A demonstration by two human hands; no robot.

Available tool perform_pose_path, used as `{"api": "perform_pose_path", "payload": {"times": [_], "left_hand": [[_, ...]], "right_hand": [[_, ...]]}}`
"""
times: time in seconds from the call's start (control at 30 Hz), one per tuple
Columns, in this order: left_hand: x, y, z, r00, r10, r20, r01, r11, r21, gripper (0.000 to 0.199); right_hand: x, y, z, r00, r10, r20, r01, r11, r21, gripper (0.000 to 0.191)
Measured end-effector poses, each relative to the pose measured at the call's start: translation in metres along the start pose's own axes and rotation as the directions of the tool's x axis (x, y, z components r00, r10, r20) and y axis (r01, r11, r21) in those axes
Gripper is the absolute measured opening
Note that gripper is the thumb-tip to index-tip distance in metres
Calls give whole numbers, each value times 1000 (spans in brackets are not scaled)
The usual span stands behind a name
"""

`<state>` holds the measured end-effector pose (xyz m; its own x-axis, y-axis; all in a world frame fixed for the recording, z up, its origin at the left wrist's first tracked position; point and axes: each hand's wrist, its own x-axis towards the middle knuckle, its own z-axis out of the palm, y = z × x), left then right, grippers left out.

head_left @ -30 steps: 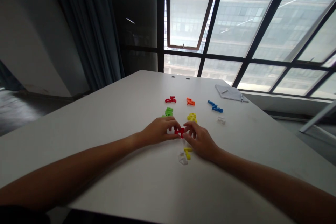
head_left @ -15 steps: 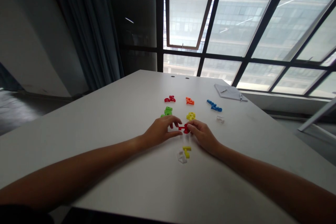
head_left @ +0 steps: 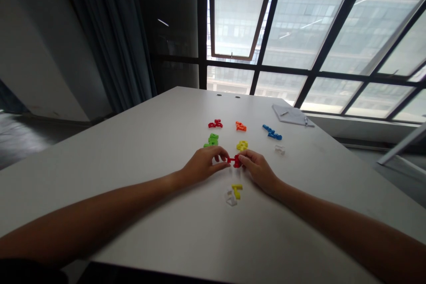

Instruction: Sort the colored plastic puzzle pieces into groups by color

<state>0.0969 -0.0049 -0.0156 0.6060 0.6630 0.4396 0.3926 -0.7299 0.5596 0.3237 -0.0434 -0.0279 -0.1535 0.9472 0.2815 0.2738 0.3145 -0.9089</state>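
Note:
Between my two hands are joined red plastic pieces (head_left: 237, 161). My right hand (head_left: 258, 169) pinches them at their right side. My left hand (head_left: 204, 163) curves round their left end, its thumb and fingertips close to the thin red arm; a gap shows between thumb and fingers, and contact is unclear. Nearer to me on the white table (head_left: 149, 142) lie a yellow T-shaped piece (head_left: 237, 191) and a whitish piece (head_left: 230, 197) side by side. Just beyond my hands are green pieces (head_left: 211, 140) and yellow pieces (head_left: 242, 145).
Farther back lie red pieces (head_left: 215, 123), orange pieces (head_left: 240, 126) and blue pieces (head_left: 272, 132). A white piece (head_left: 279, 149) is at the right. Paper (head_left: 291, 114) with pens rests near the table's back right edge. Windows and a dark curtain (head_left: 109, 35) stand behind.
My left fingertips have come slightly closer to the red pieces' left end, and the red pieces sit a little farther right. My right hand keeps its pinch.

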Motion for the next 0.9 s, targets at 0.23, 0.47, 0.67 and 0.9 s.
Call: {"api": "perform_pose_path", "payload": {"times": [0.23, 0.47, 0.67, 0.9], "left_hand": [[0, -1, 0, 1000, 8, -3, -8, 1000, 5, 20], [1, 0, -1, 1000, -20, 0, 20, 999, -46, 24], [3, -1, 0, 995, -99, 5, 99, 991, -89, 29], [2, -2, -2, 996, -82, -32, 77, 988, -135, 28]], "right_hand": [[-1, -3, 1, 1000, -8, 1, 8, 1000, 21, 24], [-4, 0, 3, 1000, -20, -20, 19, 1000, -13, 20], [-12, -6, 6, 968, -246, -57, 223, 939, -260, 15], [-15, -8, 6, 959, -283, -34, 261, 920, -292, 43]]}}
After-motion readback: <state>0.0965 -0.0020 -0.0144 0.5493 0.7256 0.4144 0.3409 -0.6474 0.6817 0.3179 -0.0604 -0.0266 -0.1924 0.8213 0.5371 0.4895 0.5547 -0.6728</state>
